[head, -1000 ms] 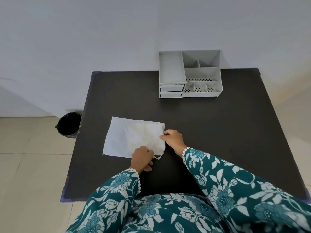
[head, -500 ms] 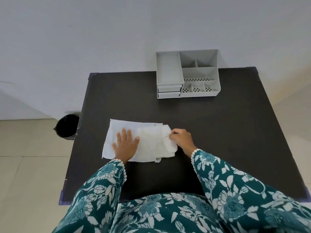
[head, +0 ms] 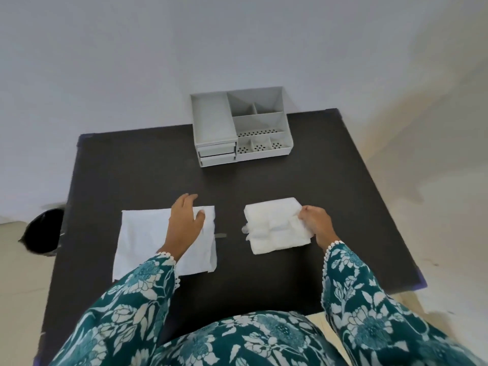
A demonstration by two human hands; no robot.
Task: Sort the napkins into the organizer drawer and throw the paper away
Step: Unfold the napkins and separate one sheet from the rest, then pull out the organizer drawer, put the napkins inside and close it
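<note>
- The napkins (head: pixel 277 225), a small white stack, sit on the dark table (head: pixel 343 180) right of centre, with the right hand (head: pixel 315 224) closed over their right edge, fingers pinching the top layers.
- The paper (head: pixel 148 241) lies flat to the left, a wider sheet well apart from the stack, a strip of bare table between them.
- The left hand (head: pixel 186 223) rests on the paper's far right part, palm down and fingers loosely spread; it presses rather than grips, as far as I can tell.
- The organizer (head: pixel 241 128) stands at the far edge against the wall, almost straight ahead of the stack and slightly to its left. Its two small drawers (head: pixel 217 154) face the person on its left side and both look shut.
- So the stack lies nearer the right hand, and its path runs away from the person toward the far edge; I judge a drawer needs pulling out first, and the left hand is the one more in line with those drawer fronts.
- The black bin (head: pixel 42 231) sits on the floor off the table's left side, just beyond the paper, so the left hand is better placed for throwing the sheet away.
</note>
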